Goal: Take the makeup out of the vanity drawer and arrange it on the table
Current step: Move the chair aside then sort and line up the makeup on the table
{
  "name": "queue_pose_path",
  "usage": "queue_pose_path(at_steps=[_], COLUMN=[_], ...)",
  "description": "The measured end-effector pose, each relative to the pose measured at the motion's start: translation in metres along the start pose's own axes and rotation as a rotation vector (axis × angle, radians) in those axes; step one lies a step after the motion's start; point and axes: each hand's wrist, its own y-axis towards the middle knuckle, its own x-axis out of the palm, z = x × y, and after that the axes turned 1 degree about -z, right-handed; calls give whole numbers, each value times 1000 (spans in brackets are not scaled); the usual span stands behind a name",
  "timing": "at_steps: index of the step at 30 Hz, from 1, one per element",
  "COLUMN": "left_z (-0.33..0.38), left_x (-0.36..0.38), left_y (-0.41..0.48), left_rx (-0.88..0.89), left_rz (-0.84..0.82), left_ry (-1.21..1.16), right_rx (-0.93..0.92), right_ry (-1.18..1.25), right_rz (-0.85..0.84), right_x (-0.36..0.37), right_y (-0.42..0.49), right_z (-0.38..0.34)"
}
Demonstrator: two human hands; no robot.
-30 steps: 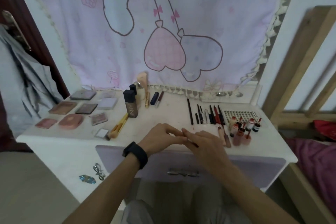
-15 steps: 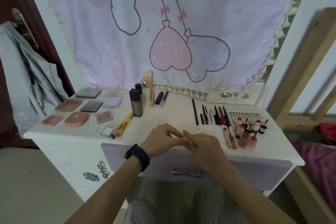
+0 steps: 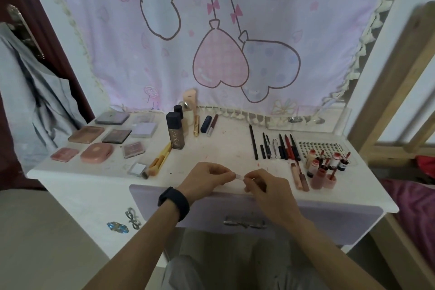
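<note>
left hand (image 3: 207, 179), right hand (image 3: 267, 187), each pinching one small pale item (image 3: 239, 176), over table (image 3: 226, 148)

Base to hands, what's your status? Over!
Left hand and right hand pinch one small pale item over table edge. Drawer shut. Lip tubes near right hand.

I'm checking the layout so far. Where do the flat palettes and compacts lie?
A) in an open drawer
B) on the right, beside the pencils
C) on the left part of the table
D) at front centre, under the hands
C: the palettes and compacts lie grouped on the left part of the table, the pencils on its right; the left hand and right hand pinch only a small pale strip.
</note>
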Motion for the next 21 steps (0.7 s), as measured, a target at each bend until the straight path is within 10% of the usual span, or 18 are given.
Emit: queue_pose_path(at_steps=[11,21], left_z=[6,33], left_x=[12,10], left_y=[12,82], left_rx=[124,14], left_rz=[77,193], left_ry=[-102,82], right_rx=[16,-260], right_ry=[116,-384], right_rz=[107,397], right_x=[9,13], right_y=[6,6], right_z=[-6,42])
